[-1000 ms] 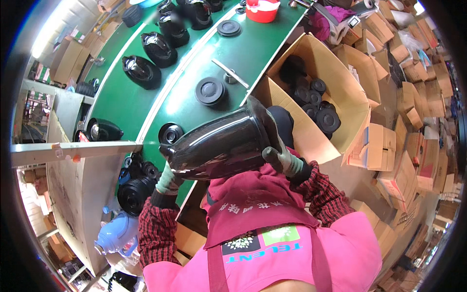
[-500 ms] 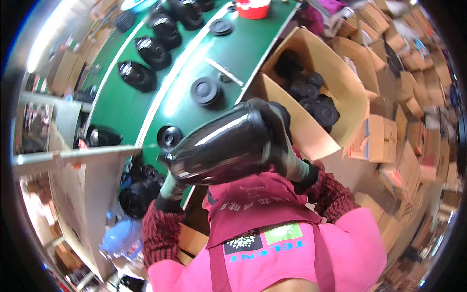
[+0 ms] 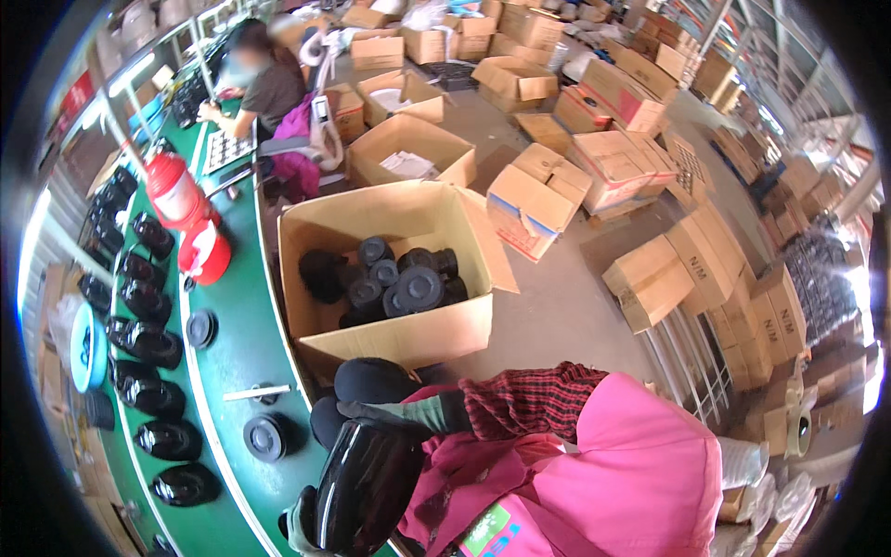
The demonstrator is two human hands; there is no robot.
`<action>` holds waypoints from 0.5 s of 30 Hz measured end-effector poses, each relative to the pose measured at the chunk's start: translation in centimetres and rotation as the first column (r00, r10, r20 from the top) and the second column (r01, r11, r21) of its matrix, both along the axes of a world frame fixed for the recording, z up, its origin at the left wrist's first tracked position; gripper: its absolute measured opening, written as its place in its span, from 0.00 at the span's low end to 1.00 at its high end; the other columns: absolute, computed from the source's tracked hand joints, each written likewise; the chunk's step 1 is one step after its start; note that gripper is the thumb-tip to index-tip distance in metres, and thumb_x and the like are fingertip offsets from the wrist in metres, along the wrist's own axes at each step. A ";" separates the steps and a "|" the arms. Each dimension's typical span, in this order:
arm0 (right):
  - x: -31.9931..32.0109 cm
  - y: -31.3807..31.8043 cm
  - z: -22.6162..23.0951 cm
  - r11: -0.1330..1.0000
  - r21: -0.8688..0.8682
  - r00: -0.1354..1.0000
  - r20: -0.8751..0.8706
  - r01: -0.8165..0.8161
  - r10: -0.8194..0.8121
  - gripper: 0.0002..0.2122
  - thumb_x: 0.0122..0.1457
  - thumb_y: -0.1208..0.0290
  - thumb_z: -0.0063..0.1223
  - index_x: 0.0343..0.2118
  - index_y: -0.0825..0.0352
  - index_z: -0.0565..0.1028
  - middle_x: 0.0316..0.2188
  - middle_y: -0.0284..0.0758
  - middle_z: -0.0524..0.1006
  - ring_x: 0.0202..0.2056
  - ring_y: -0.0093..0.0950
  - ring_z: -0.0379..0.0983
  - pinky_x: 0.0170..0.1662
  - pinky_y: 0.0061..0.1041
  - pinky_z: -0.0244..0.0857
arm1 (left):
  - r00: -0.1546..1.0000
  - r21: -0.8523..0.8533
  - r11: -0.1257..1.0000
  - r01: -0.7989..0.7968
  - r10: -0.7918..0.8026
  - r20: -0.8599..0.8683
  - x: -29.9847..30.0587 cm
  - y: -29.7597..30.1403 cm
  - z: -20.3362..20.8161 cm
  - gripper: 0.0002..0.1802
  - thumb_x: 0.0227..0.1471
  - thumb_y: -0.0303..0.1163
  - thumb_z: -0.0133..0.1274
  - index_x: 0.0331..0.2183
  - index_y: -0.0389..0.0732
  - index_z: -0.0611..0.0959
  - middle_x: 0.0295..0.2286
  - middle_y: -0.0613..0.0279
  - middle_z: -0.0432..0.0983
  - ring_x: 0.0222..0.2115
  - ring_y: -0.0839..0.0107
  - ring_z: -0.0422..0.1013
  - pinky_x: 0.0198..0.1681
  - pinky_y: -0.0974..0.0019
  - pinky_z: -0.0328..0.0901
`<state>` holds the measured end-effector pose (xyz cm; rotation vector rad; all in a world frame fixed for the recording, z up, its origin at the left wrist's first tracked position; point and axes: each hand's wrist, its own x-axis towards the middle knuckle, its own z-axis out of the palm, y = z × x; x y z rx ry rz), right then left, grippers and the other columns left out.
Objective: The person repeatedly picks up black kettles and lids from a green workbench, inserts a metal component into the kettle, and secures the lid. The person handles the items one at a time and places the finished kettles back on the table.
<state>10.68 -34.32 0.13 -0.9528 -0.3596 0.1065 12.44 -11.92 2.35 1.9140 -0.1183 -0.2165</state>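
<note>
A glossy black jug [image 3: 367,483] with a rounded body is held close in front of my pink top. My gloved left hand [image 3: 299,524] grips its lower end in view, at the green table's [image 3: 243,348] edge. My gloved right hand [image 3: 408,415] is closed over its other end; some of the fingers are hidden. Just beyond the jug on the table lies a round black lid [image 3: 266,437]. A white strip [image 3: 256,393] rests beside it over a small dark part. Another black lid [image 3: 200,329] sits farther up the table.
Several similar black jugs [image 3: 148,343] line the table's left side. A red bucket [image 3: 204,252] stands farther along. Right of the table, an open carton [image 3: 399,351] holds several black round parts [image 3: 418,290]. A co-worker [image 3: 278,88] sits at the far end. Cartons [image 3: 538,200] cover the floor beyond.
My view has swung right and up, bringing the co-worker and more cartons into sight. The jug now appears lower and more upright in the picture, still between both hands.
</note>
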 end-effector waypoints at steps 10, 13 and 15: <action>-0.6 -1.6 1.6 0.968 -0.197 0.988 0.067 0.152 -0.142 0.27 0.72 0.57 0.41 0.68 0.67 0.58 0.69 0.40 0.58 0.68 0.28 0.53 0.70 0.31 0.45 | 0.989 0.072 0.995 0.062 -0.071 0.132 1.5 -3.9 1.5 0.26 0.49 0.37 0.64 0.47 0.32 0.83 0.40 0.48 0.82 0.40 0.56 0.79 0.49 0.59 0.71; -0.1 -1.4 2.4 0.956 -0.228 0.982 0.099 0.182 -0.163 0.26 0.73 0.58 0.39 0.68 0.67 0.58 0.68 0.39 0.59 0.68 0.28 0.54 0.70 0.29 0.46 | 0.986 0.073 0.997 0.016 -0.028 0.166 1.3 -2.5 2.0 0.25 0.48 0.36 0.64 0.47 0.31 0.83 0.40 0.48 0.82 0.40 0.55 0.79 0.49 0.59 0.71; 0.2 -0.3 2.5 0.949 -0.243 0.977 0.121 0.203 -0.178 0.26 0.73 0.58 0.38 0.68 0.68 0.59 0.68 0.39 0.60 0.67 0.28 0.55 0.70 0.28 0.47 | 0.980 0.104 0.994 -0.032 0.010 0.199 0.3 0.1 2.8 0.25 0.48 0.35 0.64 0.47 0.31 0.83 0.40 0.48 0.82 0.40 0.55 0.79 0.50 0.59 0.71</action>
